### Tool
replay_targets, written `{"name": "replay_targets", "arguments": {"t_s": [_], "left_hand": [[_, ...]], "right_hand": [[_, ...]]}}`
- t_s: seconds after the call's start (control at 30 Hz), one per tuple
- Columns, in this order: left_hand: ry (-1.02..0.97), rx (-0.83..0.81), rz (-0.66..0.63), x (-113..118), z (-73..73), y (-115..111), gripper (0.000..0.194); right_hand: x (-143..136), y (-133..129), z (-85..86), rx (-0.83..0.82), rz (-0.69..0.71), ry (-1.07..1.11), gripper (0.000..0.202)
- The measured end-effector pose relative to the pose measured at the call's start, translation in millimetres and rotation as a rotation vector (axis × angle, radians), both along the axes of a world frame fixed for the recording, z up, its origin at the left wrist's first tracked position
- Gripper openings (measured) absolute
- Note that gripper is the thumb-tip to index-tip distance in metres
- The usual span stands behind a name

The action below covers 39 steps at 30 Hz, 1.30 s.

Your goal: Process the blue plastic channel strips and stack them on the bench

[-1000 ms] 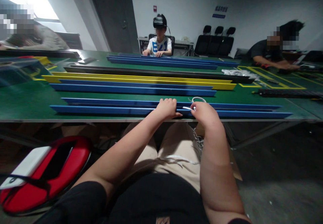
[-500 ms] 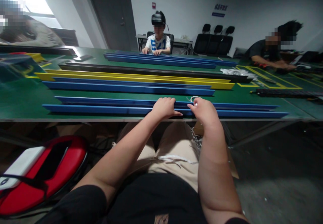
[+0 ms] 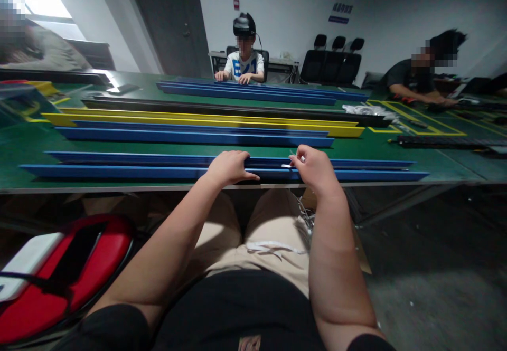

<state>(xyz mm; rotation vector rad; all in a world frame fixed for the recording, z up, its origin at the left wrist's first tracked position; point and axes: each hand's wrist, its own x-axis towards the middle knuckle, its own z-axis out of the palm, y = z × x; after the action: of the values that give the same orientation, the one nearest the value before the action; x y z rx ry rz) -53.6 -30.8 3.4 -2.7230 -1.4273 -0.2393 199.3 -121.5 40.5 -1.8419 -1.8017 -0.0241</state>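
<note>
A long blue channel profile (image 3: 119, 172) lies lengthwise along the table's near edge, its two raised walls open upward. My left hand (image 3: 228, 168) grips it near the middle, fingers over the far side and thumb along the near wall. To the right, my right hand (image 3: 315, 167) is closed in a pinch just above the channel. From its fingertips a small white strip (image 3: 287, 166) sticks out toward the channel. The rest of that white piece is hidden in the palm, so its full shape cannot be made out.
Beyond lie another blue profile (image 3: 198, 138), a yellow profile (image 3: 344, 130) and a black one (image 3: 237, 109). Clear plastic bags (image 3: 364, 110) sit at the right. A co-worker (image 3: 243, 66) sits opposite, with others at both sides. A red stool (image 3: 95, 266) stands at my left.
The near blue channel has slid left, with my left hand moving along. The white loop above my right hand is no longer visible; a white strip now shows at its fingertips.
</note>
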Motion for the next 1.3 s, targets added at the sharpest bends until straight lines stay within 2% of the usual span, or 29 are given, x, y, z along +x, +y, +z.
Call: {"name": "replay_targets", "arguments": {"t_s": [0.17,0.33,0.4,0.57,0.77,1.03,1.17,1.3], "left_hand": [[-0.013,0.002,0.000,-20.3,-0.6,3.7,0.087],[0.001,-0.003,0.004,-21.1,1.3,1.9,0.085],[0.009,-0.005,0.010,-19.3,1.4,0.8,0.084],[0.017,0.015,-0.003,-18.1,-0.6,-0.5,0.079],[0.049,-0.001,-0.001,-13.4,0.4,0.2,0.075],[0.052,-0.024,-0.012,21.4,2.6,-8.2,0.072],[0.025,-0.028,-0.031,48.3,2.8,-14.8,0.073],[0.020,-0.052,-0.075,73.6,4.7,-13.1,0.075]], "right_hand": [[4.1,-0.9,-0.5,-0.057,-0.035,0.025,0.029],[10.0,2.4,-8.6,-0.223,-0.054,-0.012,0.041],[10.6,3.7,-10.6,-0.239,-0.084,-0.050,0.039],[9.3,5.7,-9.3,-0.281,-0.077,-0.128,0.017],[3.9,5.3,-6.1,-0.236,-0.089,-0.142,0.026],[-5.5,3.7,-1.8,-0.208,-0.067,-0.115,0.038],[0.1,4.7,-3.6,-0.272,-0.053,-0.083,0.029],[3.7,6.6,-6.3,-0.245,-0.068,-0.068,0.022]]}}
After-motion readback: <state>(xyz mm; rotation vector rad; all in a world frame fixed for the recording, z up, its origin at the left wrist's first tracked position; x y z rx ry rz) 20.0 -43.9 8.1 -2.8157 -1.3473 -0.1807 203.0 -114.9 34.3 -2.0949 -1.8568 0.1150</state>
